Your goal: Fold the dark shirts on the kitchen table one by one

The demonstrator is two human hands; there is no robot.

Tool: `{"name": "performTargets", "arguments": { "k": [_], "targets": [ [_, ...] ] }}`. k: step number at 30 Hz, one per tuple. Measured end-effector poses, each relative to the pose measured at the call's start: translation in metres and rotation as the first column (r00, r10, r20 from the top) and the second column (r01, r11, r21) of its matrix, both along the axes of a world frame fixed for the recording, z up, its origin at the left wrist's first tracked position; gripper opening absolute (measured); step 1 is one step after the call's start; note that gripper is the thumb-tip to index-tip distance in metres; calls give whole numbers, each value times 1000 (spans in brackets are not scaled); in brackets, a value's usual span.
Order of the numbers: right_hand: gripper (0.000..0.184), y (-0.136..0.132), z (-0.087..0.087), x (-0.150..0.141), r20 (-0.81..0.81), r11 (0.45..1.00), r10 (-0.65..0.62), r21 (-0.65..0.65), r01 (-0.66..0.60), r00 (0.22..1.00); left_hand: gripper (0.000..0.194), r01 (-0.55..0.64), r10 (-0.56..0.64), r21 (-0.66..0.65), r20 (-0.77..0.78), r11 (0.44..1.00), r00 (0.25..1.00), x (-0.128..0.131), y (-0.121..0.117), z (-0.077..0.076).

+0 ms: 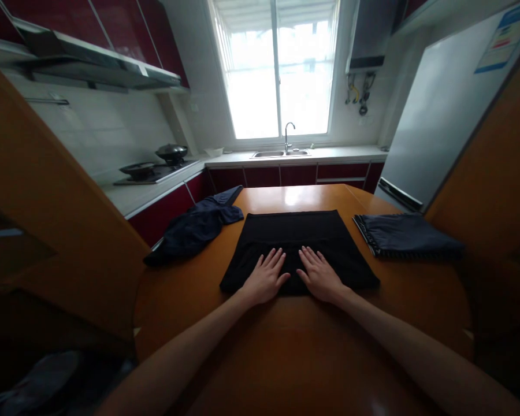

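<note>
A black garment (294, 226), folded into a broad flat shape, lies on the wooden table (286, 352) right in front of me. My left hand (266, 276) rests palm down on its near part, fingers stretched out. Mirroring it, my right hand (318, 274) lies flat on the same cloth a little to the right, its fingers pointing away from me. The two thumbs point toward each other with a gap of black fabric between them. Neither hand grips anything. What kind of garment it is cannot be made out.
Crumpled dark blue clothing (195, 228) lies at the table's left edge. A neat stack of folded dark grey clothes (409, 234) sits on the right. Beyond the table are a sink (268, 154), a stove (156, 172) with pans, and a fridge (442, 104).
</note>
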State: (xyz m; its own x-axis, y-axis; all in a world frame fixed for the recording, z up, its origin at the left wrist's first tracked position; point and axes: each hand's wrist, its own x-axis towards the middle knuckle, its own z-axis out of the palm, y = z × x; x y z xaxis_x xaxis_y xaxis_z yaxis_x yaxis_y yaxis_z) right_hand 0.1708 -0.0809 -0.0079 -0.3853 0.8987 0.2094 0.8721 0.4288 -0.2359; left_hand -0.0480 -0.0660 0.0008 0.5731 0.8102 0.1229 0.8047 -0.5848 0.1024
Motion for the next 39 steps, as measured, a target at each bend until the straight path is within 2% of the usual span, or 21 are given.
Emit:
{"name": "performTargets", "arguments": {
  "k": [4,7,10,13,16,20,22,29,33,36,38,39],
  "targets": [
    [65,-1,-2,49,45,996,-80,-34,82,996,72,-106,106,-2,-29,994,994,-49,-17,-4],
    [64,-7,-7,86,26,982,-185,-41,186,982,72,-218,218,4,17,976,976,-90,-38,-12],
    [58,-17,-15,118,-91,958,-279,37,283,956,68,-373,364,19,173,928,915,-123,-55,-18],
    [48,-32,-20,145,-254,901,-371,136,413,893,51,-464,426,28,351,886,834,-143,-61,-17],
    [41,-50,-23,163,-351,842,-449,140,520,822,35,-472,432,-27,451,881,781,-151,-61,-11],
    [41,-71,-26,169,-427,888,-423,-22,459,799,26,-456,453,-121,488,882,746,-149,-61,-5],
    [39,-76,-26,167,-453,906,-400,-60,420,797,24,-457,462,-137,478,879,747,-145,-62,-4],
    [33,-73,-24,164,-528,897,-422,-127,423,737,35,-369,376,-128,547,920,748,-151,-62,-5],
    [27,-71,-26,167,-428,891,-436,-79,448,791,34,-370,361,-80,483,926,798,-161,-65,-9],
    [23,-76,-25,165,-348,886,-433,8,464,832,25,-355,325,-9,428,935,843,-160,-71,-6],
    [21,-82,-22,162,-326,904,-363,103,415,873,23,-297,248,57,416,953,875,-156,-75,0],
    [22,-84,-20,161,-296,921,-302,155,357,906,29,-248,195,88,397,965,897,-154,-76,3]
  ]
}}
